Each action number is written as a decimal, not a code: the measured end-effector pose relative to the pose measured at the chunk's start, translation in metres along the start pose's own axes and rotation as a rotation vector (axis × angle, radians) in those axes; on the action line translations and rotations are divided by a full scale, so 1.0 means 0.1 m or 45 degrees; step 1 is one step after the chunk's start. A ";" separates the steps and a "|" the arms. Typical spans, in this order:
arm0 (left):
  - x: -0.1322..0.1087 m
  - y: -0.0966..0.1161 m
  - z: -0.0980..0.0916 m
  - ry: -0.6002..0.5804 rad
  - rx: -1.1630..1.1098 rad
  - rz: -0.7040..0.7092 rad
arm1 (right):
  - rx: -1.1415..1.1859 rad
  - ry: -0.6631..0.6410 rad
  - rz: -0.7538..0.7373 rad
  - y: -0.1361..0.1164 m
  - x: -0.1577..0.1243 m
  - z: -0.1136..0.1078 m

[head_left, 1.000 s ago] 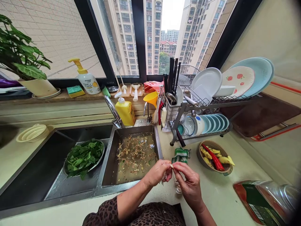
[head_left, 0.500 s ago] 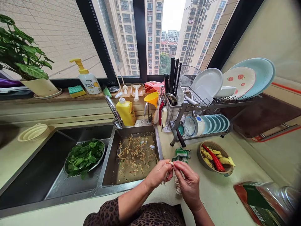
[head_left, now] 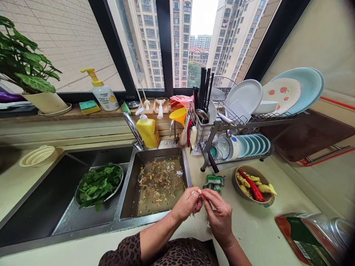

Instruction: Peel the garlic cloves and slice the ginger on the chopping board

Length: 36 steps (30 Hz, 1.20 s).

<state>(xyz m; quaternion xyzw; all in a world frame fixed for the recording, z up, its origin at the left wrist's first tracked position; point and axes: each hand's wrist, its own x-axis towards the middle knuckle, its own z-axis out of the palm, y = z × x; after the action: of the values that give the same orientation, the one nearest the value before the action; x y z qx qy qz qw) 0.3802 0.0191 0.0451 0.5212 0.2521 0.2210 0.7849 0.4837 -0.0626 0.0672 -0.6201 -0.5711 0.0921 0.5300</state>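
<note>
Fingertip to fingertip, my two hands meet above the counter edge just right of the sink. My left hand (head_left: 186, 204) is closed, pinching a small whitish piece that looks like a garlic clove (head_left: 199, 191). Thumb and forefinger of my right hand (head_left: 219, 214) press on the same clove from the other side. Thin pale bits of skin hang under the left fingers. Behind the right hand a pale item on the counter is almost wholly hidden. A green and white scrubbing cloth (head_left: 213, 183) lies just beyond the hands.
Murky water with many brownish scraps fills the right sink basin (head_left: 126, 192). Leafy greens (head_left: 100, 184) sit in a bowl in the left basin. A basket (head_left: 240, 195) with ginger and a red chili, a dish rack (head_left: 238, 162) and a large bottle (head_left: 313, 236) stand to the right.
Both hands have shifted slightly left, and the right fingers have changed their grip on the clove. The pale item beneath the right hand is now mostly covered.
</note>
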 end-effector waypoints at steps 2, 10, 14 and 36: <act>0.00 0.01 0.00 -0.025 -0.009 -0.026 | -0.003 -0.012 0.017 0.02 0.00 0.00; -0.02 0.03 -0.03 -0.014 0.089 0.025 | -0.013 -0.030 -0.006 0.01 0.01 -0.01; -0.01 0.03 -0.05 -0.008 0.097 0.021 | 0.042 -0.035 -0.011 -0.04 0.00 0.00; -0.05 0.16 -0.07 0.064 0.594 0.090 | 0.764 -0.140 0.826 0.04 0.08 0.03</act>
<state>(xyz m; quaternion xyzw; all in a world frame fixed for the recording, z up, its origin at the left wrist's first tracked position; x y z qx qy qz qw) 0.3705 0.0263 0.0583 0.6913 0.2976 0.1970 0.6283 0.4870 -0.0536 0.0670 -0.5801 -0.3223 0.4480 0.5991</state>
